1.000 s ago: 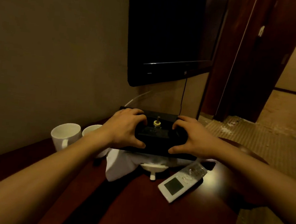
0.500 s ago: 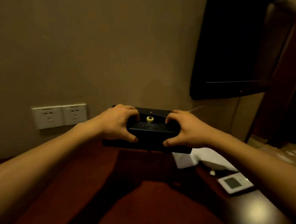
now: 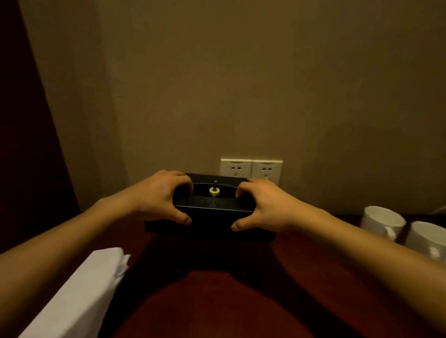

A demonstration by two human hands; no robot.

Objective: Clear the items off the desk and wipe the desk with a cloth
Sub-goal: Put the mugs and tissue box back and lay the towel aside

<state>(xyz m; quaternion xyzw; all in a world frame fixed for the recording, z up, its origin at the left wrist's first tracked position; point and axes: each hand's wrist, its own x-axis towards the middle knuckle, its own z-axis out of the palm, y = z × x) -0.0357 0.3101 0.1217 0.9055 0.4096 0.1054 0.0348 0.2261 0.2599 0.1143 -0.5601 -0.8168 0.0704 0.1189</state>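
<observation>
Hands first: the left hand (image 3: 160,199) and right hand (image 3: 264,208) both clamp the black box (image 3: 211,216), one at each end, fingers curled over the top rim and thumbs pressed on the near face. A small yellow knob (image 3: 214,191) stands in the dished top between them.

A second ago the box was held over a white cloth with a remote beside it, under the wall screen, and the cups sat to the left. Now the view and the box have swung left: the screen, remote and that cloth are out of frame, the two cups (image 3: 412,232) lie off to the right, and the box sits in front of the wall sockets (image 3: 250,168). Whether it rests on the desk (image 3: 230,305) or hangs just above it I cannot tell; its lower edge is lost in shadow. My guess is that the box is being carried clear of the patch to be wiped, so the clearing step is under way and the cups remain to be moved.

For room: the wall is close behind the box, with the sockets just above its back edge, so little space is left to push further in. A dark red curtain (image 3: 14,148) hems the left side. White fabric (image 3: 78,299) covers the near left corner by the left forearm. The broad near stretch of desk shows only shadow. The cups are well apart from the right hand but close under the right forearm, which could knock them on a sweep back.
</observation>
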